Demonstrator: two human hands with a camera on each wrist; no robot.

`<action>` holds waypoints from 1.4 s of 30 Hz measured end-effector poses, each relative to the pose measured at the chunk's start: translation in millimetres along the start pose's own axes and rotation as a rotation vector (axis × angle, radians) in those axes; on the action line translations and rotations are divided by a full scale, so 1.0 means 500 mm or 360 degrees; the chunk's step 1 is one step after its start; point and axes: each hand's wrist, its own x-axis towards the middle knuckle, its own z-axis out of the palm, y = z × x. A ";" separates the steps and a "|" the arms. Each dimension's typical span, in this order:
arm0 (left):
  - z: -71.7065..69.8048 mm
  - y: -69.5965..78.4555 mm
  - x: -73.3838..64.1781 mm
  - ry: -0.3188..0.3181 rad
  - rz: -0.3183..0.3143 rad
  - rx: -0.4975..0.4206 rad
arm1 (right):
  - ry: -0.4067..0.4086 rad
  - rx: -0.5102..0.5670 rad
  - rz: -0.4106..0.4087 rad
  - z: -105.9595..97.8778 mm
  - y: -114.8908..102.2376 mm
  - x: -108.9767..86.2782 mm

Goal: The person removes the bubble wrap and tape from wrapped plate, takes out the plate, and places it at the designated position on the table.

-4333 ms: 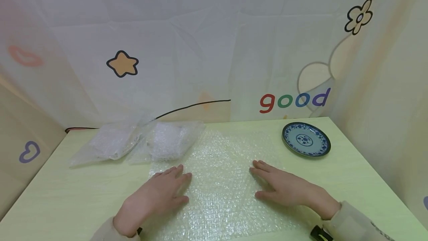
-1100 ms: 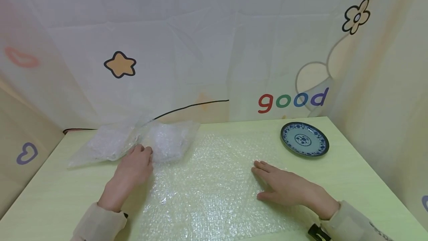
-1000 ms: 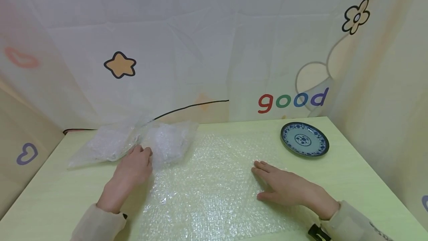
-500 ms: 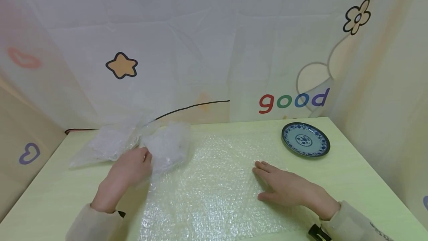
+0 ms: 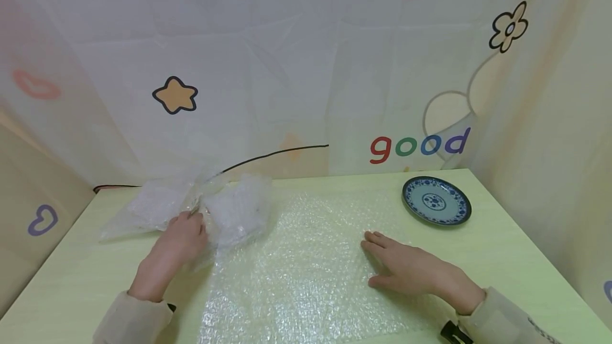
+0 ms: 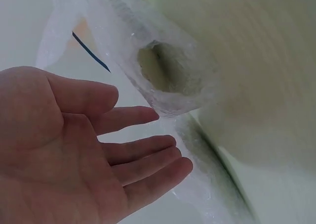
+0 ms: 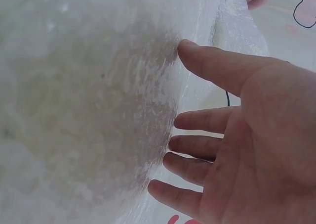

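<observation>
A clear bubble wrap sheet [image 5: 306,275] lies spread across the middle of the table. At its far left corner sits a bundle in bubble wrap [image 5: 239,208], and a second wrapped bundle [image 5: 155,203] lies left of that. My left hand [image 5: 179,243] is between the two bundles at their near side. In the left wrist view this hand [image 6: 84,150] has loosely bent fingers and grips nothing; a rolled piece of wrap [image 6: 133,31] with a round hollow end is beside the fingertips. My right hand [image 5: 406,267] rests on the sheet's right part, fingers extended, fingertips [image 7: 185,120] touching the wrap.
A blue-patterned plate [image 5: 436,200] with a dark rim stands at the table's back right, beyond the sheet. A printed curtain [image 5: 306,78] hangs behind the table [image 5: 516,259] and along both sides. What the bundles contain cannot be made out.
My left hand has gone from the sheet's left side to the bundles. The right bundle has shifted nearer and turned; the hand has since moved slightly left. My right hand has stayed put.
</observation>
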 end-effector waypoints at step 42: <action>-0.014 -0.001 -0.020 -0.0023 -0.0304 -0.0195 | 0.0003 -0.0012 -0.0003 0.003 0.003 0.000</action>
